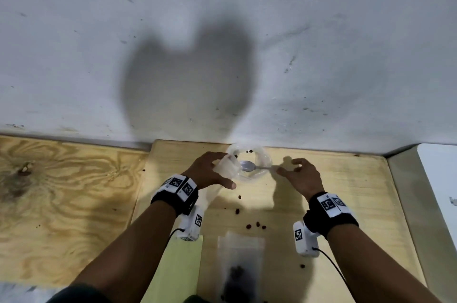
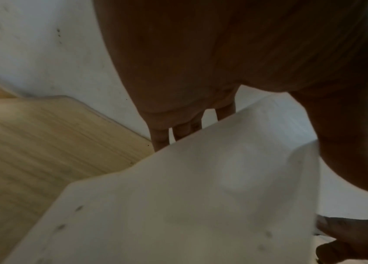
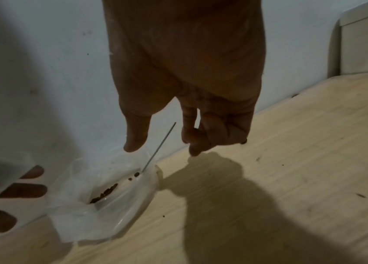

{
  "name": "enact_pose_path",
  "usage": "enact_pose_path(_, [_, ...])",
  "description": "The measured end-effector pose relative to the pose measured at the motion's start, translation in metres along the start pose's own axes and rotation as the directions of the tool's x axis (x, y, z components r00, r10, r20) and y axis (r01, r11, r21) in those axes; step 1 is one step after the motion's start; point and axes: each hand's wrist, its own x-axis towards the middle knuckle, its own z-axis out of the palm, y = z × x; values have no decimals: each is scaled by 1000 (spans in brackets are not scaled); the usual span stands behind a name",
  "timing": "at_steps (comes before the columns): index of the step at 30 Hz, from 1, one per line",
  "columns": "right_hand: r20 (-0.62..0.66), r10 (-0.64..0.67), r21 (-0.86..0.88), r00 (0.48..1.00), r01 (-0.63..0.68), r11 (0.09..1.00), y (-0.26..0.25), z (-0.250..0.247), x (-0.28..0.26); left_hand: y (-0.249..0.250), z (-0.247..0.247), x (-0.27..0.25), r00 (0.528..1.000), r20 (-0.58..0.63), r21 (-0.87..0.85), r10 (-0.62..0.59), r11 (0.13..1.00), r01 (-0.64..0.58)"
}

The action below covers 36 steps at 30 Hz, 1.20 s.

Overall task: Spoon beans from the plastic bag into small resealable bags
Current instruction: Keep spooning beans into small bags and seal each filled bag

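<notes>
One spoon (image 1: 254,167) lies with its bowl inside the plastic bag (image 1: 257,171) at the wall; its handle points toward your right hand (image 1: 300,175), just beside the bag, fingers loosely curled, gripping nothing. Your left hand (image 1: 210,171) grips a small resealable bag (image 1: 227,166) at the plastic bag's opposite rim.
</notes>
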Motion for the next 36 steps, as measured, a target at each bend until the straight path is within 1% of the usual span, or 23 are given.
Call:
enact_pose_path(2, [82,-18,-49,996,22,999,-3,5,3,4,2,8,999,53,13,-14,1000,13])
enact_pose_path(3, [87,-43,-63,995,49,997,-4,8,4,5,2,11,998,57,21,-27,999,26])
enact_pose_path(5, [51,-81,-35,995,83,996,-4,13,9,4,5,20,997,37,14,-63,998,63])
enact_pose_path(8, [-35,-60,95,998,63,993,-6,17,13,2,6,30,996,4,-26,-87,996,87])
enact_pose_path(10, [-53,-43,189,998,52,981,-5,20,11,0,7,30,994,6,-51,-107,993,107])
enact_pose_path(12, [-62,-58,301,996,74,951,-6,24,11,-3,8,35,994,7,-100,-111,989,111])
enact_pose_path(14, [-105,-95,363,990,127,923,-7,28,9,-3,7,36,995,1,-130,-105,986,104])
enact_pose_path(16, [-198,-158,330,967,218,919,-10,31,5,-2,6,36,996,0,-154,-84,985,83])
enact_pose_path(19, [-325,-275,183,905,345,921,-10,38,-1,-3,5,35,997,4,-170,-71,983,70])
enact_pose_path(20, [-343,-315,109,885,370,923,-9,40,-1,-4,4,35,998,1,-174,-70,982,69])
enact_pose_path(22, [-344,-361,-11,867,381,924,-8,46,-1,-6,5,36,998,-7,-172,-65,983,63])
enact_pose_path(24, [-334,-366,-68,869,365,929,-8,51,-2,-7,6,36,999,-23,-126,-45,991,42])
enact_pose_path(26, [-331,-349,-61,877,349,935,-5,56,-1,-7,7,34,999,-36,-45,-6,999,4])
enact_pose_path(28, [-321,-337,15,885,361,932,1,61,0,-9,9,33,999,-40,21,34,999,-33])
enact_pose_path(31, [-283,-299,175,911,356,918,7,63,-4,-14,12,34,996,-70,66,61,996,-56])
enact_pose_path(36, [-238,-269,290,933,333,897,10,62,-10,-13,17,34,987,-134,108,87,991,-73])
